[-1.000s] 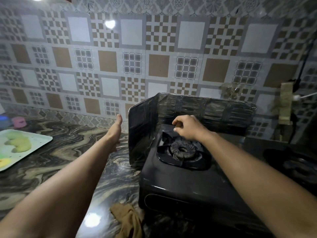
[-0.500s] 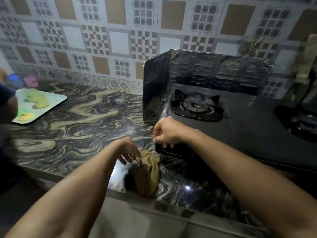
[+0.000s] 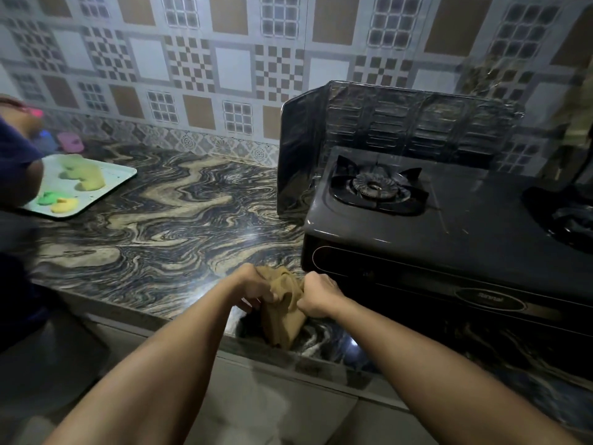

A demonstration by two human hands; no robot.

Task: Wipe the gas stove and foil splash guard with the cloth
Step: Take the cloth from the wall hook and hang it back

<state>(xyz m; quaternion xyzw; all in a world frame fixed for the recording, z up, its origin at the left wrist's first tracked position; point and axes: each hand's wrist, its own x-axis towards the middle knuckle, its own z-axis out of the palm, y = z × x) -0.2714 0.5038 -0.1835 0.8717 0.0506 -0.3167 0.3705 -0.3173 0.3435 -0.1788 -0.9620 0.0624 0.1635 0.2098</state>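
Observation:
A brown cloth [image 3: 281,317] hangs bunched just above the counter's front edge, in front of the stove's left corner. My left hand [image 3: 255,288] grips its left side and my right hand [image 3: 317,295] grips its right side. The black gas stove [image 3: 449,239] stands to the right, its left burner [image 3: 375,186] uncovered. A dark foil splash guard [image 3: 401,120] wraps the stove's back and left side.
The marbled counter [image 3: 160,220] stretches left of the stove. A pale tray [image 3: 112,181] with green and yellow pieces lies at far left, beside another person's dark sleeve [image 3: 16,162]. A second burner [image 3: 574,216] sits at the right edge. Patterned tiles cover the wall.
My right hand left the burner and came down to the cloth. My left hand dropped from beside the guard to the cloth. Both now hold it, lifted off the counter.

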